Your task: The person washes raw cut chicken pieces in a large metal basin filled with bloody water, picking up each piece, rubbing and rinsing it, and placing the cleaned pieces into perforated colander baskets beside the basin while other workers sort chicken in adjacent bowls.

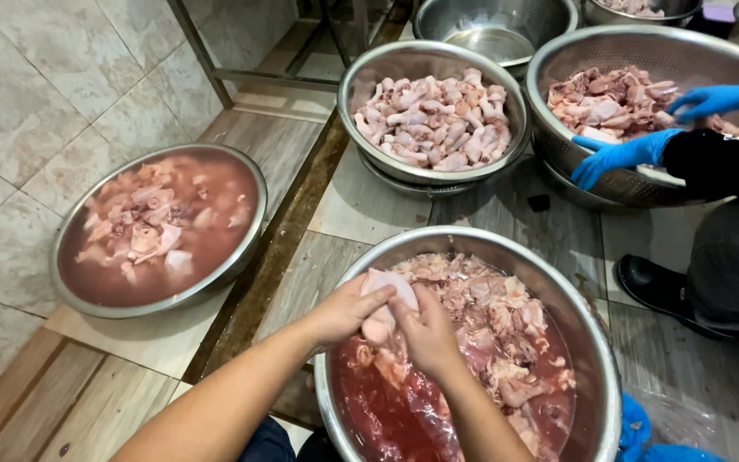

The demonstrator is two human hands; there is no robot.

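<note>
Head view: the left hand (348,310) and right hand (428,335) both grip one pale pink raw meat piece (384,304) over the big round steel bowl (596,342) of red water.

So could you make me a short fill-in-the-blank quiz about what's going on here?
1. Both bare hands, left hand and right hand, hold one piece of raw ____ over the near steel bowl.
2. The water in that bowl looks ____.
3. The co-worker's gloved hands wear ____ gloves.
4. The colander they reach into is made of ____.

Missing words: chicken; red; blue; metal
</note>
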